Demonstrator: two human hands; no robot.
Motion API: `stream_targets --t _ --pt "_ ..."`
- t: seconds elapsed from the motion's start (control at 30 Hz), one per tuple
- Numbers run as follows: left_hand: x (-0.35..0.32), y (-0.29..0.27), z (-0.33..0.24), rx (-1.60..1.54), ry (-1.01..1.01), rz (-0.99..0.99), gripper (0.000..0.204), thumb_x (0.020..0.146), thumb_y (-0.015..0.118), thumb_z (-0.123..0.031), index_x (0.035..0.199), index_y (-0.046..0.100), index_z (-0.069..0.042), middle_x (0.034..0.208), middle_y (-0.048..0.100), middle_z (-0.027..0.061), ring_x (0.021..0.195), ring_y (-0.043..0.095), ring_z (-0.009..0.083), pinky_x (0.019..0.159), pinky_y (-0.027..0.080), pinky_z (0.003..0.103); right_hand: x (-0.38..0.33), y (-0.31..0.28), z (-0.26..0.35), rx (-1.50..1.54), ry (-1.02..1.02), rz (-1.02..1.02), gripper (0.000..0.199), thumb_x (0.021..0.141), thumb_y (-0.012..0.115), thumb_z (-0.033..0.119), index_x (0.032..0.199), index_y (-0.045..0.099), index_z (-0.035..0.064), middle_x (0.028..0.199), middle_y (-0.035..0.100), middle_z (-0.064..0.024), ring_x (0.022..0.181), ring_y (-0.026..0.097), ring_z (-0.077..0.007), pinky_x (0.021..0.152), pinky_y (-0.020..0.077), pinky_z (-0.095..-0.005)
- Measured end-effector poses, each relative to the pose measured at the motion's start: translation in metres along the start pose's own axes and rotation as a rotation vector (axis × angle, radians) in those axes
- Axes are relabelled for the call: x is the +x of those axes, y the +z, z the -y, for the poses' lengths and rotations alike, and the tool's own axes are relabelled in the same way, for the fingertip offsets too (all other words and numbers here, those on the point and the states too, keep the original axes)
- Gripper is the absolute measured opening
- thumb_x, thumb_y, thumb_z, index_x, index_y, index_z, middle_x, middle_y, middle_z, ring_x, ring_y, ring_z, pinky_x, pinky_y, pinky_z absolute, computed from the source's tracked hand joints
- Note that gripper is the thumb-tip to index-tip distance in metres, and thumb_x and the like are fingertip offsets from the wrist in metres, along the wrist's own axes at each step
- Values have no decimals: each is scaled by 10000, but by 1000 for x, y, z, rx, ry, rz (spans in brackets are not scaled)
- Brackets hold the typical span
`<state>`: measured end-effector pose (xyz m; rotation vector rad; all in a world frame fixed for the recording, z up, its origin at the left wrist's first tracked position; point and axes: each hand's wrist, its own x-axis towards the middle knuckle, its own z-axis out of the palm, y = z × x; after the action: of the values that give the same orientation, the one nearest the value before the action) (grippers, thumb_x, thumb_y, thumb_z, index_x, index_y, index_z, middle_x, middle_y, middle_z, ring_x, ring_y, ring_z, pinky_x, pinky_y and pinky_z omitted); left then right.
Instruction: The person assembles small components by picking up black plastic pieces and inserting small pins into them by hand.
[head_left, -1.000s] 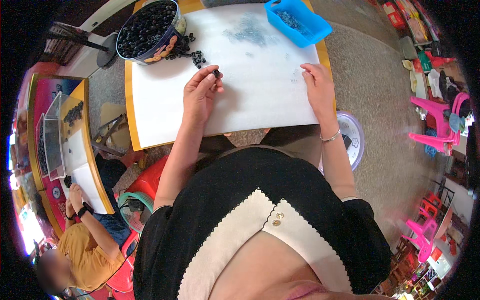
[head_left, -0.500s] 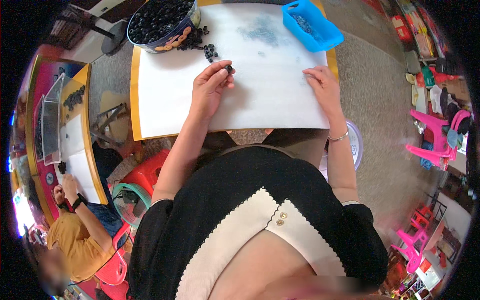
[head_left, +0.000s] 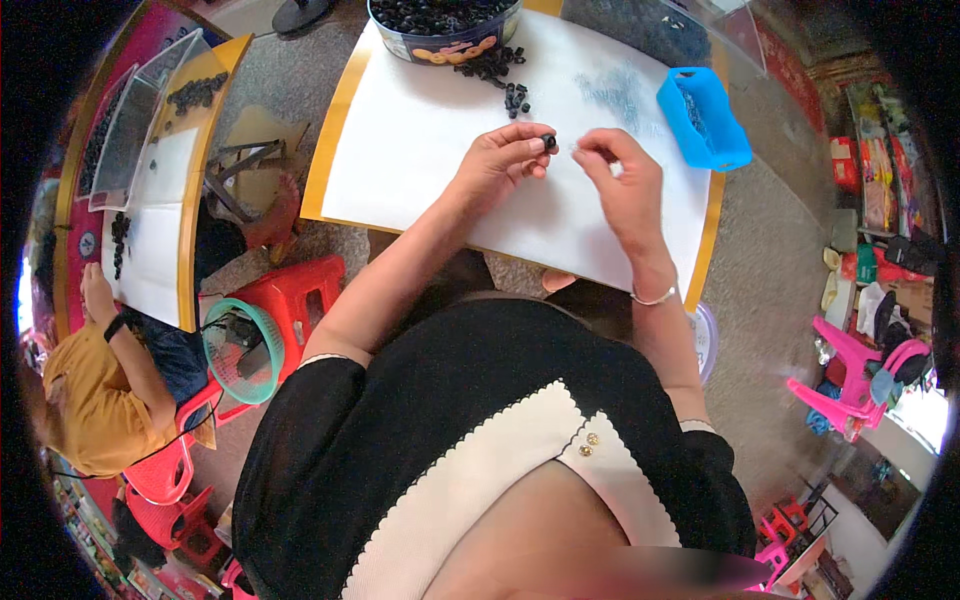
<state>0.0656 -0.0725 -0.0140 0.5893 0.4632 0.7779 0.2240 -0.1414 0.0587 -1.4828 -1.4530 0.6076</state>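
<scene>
Over the white-covered table my left hand (head_left: 503, 162) pinches a small black ring-like part (head_left: 549, 142) between thumb and fingertips, its hollow end facing right. Close by on the right, my right hand (head_left: 628, 185) has thumb and forefinger pressed together. A tiny pale or clear speck seems to show at those fingertips, too small to name. The two hands are a short gap apart. Beyond them lies a loose pile of black parts (head_left: 490, 64), with a few more (head_left: 516, 100) trailing toward me.
A round tin (head_left: 440, 47) full of black parts stands at the table's far side. At the right edge sits a blue plastic tray (head_left: 735, 150) with small clear bits inside. Leftward, another person (head_left: 100, 390) sits at a similar table (head_left: 160, 265). A red stool (head_left: 320, 275) and green basket (head_left: 270, 385) stand between.
My right hand has come left from the table's right side, close to my left hand, its fingertips now pinched. My left hand still holds the black part. The whole view has shifted.
</scene>
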Motion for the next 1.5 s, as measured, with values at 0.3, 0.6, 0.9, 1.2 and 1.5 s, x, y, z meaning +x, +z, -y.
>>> stream_targets --t 0.3,0.6,0.9,1.2,1.5 --pt "-3 3 0 -16 14 19 243 839 614 -63 1066 604 23 878 636 77 741 588 126 659 496 240 10 14 13 -154 -34 75 82 799 603 61 861 627 13 785 609 -92 659 572 -173 606 452 -276" --pt "-5 0 -1 -38 2 18 223 854 596 -78 1055 604 19 863 630 75 712 584 129 669 497 258 5 25 14 -147 -60 32 97 813 604 63 892 629 12 806 622 -83 705 596 -171 635 466 -267" --pt "-8 -1 -1 -119 -118 210 214 847 575 -54 1040 600 33 898 628 122 720 602 142 655 517 257 54 36 -42 -119 -7 111 219 775 634 124 963 626 12 833 603 -57 703 543 -106 666 456 -252" --pt "-10 -1 -3 -61 -130 259 257 836 582 -103 1059 570 24 906 602 112 737 573 150 622 491 249 60 60 -60 -127 6 124 211 788 610 144 951 622 11 865 624 -71 695 573 -118 661 474 -264" --pt "-5 -4 -5 -196 -71 184 240 854 580 -97 1068 572 10 895 613 96 750 582 137 655 492 236 34 13 -6 664 331 140 209 859 550 84 1026 613 -24 847 620 -83 658 560 -111 639 493 -241"
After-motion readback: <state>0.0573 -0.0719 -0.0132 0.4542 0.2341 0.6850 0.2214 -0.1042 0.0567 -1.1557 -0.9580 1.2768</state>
